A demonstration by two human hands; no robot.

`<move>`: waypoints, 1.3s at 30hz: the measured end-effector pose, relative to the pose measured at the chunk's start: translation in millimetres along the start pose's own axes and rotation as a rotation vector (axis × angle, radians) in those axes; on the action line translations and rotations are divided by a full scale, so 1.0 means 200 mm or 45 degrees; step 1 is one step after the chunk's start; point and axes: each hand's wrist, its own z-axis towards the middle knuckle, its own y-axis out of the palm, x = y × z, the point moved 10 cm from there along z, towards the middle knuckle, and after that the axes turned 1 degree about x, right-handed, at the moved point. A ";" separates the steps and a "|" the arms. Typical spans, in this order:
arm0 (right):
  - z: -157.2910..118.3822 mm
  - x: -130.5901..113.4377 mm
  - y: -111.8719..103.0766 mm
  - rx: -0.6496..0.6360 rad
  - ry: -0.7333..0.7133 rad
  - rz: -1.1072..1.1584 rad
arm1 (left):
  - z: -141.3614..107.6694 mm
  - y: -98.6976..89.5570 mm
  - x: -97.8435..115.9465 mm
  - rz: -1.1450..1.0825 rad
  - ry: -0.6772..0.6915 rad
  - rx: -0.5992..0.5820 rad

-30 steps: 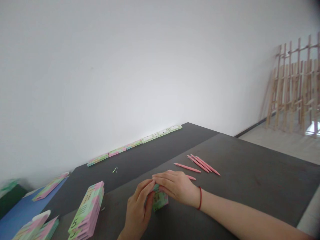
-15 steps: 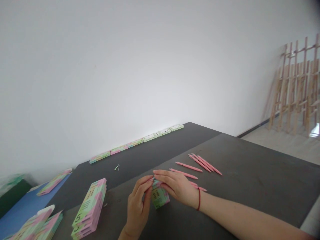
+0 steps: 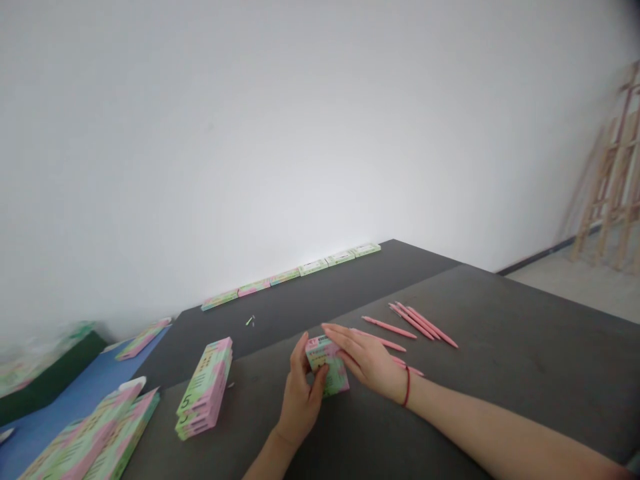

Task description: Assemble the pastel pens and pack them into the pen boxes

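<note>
A small pink and green printed box (image 3: 334,381) stands upright on the dark table, its pink top end showing. My left hand (image 3: 303,393) is closed around its left side, thumb across the front face. At the upper right edge of the box, my right hand (image 3: 367,360) has its fingers nearly straight and pressed together over the top corner, the thumb by the front face. It wears a red string on the wrist. Several pink pens (image 3: 423,322) lie just beyond and to the right of my right hand, some partly hidden by it.
A stack of printed boxes (image 3: 206,383) lies left of my hands. More boxes (image 3: 117,427) are at the lower left, by a blue surface (image 3: 65,400) and a dark green bin (image 3: 55,370). Along the wall runs a row of boxes (image 3: 285,277). Wooden easels (image 3: 613,180) stand far right.
My left thumb has moved from the top onto the front face of the box, and the pink top end now shows. The view has turned left, shifting everything rightward.
</note>
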 end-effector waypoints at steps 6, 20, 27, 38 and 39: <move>-0.06 0.12 0.13 -0.120 0.152 0.044 | 0.16 -0.23 -0.12 0.476 -0.184 0.094; -0.08 0.09 0.26 -0.391 0.193 0.041 | 0.21 -0.48 -0.39 1.390 -0.245 -0.239; -0.09 0.07 0.27 -0.434 0.174 0.061 | 0.13 -0.29 -0.32 1.623 -0.031 -0.390; -0.10 0.05 0.30 -0.491 0.091 0.076 | 0.17 -0.45 -0.37 1.674 -0.070 -0.327; -0.10 0.05 0.30 -0.490 0.089 0.076 | 0.19 -0.49 -0.36 1.646 -0.079 -0.305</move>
